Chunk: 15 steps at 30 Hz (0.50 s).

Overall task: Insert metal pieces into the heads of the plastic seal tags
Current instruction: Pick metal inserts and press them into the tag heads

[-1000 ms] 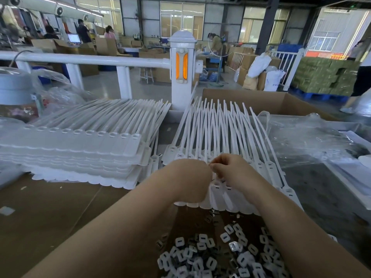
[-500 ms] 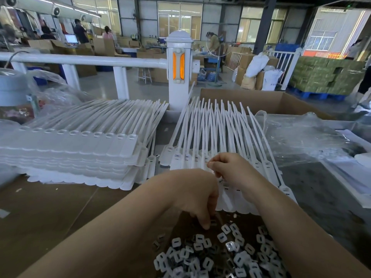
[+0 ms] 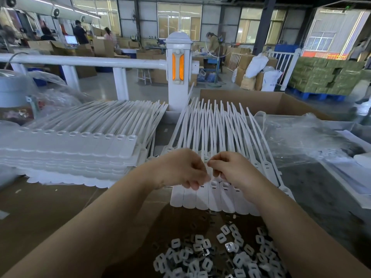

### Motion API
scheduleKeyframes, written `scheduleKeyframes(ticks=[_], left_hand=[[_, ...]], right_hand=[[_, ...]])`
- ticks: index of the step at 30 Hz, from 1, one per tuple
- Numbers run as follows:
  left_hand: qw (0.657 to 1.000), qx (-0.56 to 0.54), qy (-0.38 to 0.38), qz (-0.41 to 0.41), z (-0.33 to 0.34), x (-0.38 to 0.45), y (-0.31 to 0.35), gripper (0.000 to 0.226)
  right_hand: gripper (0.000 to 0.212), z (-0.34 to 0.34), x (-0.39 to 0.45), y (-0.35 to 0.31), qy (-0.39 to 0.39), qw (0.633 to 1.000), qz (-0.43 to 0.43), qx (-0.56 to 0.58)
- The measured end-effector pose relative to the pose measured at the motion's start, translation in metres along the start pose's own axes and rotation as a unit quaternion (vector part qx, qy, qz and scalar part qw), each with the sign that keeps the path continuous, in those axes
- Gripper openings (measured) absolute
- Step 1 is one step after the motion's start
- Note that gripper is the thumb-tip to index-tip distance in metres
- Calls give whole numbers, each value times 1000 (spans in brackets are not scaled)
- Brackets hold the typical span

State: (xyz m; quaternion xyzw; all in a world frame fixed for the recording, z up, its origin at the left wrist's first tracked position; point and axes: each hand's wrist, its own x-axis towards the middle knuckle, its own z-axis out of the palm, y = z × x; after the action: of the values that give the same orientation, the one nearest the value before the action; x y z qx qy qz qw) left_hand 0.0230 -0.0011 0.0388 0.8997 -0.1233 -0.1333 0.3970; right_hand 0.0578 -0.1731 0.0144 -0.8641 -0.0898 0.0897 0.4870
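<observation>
Reaching past the loose heap of small silver-and-white metal pieces at the near edge of the brown cardboard-covered surface, you have both hands over the row of white plastic seal tags at mid-surface. Your left hand has its fingers curled down onto the tag heads; your right hand pinches finger and thumb narrowly, though whether a piece sits in that grip cannot be told. The pieces look light, thin and slippery, so pinch one by its edges. The tags are light and bendy; steady one at its stiff flat head. Each tag's long axis runs away from you, head near, tail toward the far edge. A second stack of white tags lies left, heads near too.
</observation>
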Motion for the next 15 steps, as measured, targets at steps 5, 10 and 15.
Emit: scheduleKeyframes(ticks=[5, 10, 15], left_hand=[[953, -275, 121, -37, 3, 6, -13, 11], [921, -357, 148, -51, 10, 8, -12, 17], [897, -417, 128, -69, 11, 8, -14, 18]], right_hand=[[7, -2, -1, -1, -3, 999, -1, 38], [4, -2, -2, -1, -2, 998, -16, 65], [3, 0, -2, 2, 1, 996, -39, 78]])
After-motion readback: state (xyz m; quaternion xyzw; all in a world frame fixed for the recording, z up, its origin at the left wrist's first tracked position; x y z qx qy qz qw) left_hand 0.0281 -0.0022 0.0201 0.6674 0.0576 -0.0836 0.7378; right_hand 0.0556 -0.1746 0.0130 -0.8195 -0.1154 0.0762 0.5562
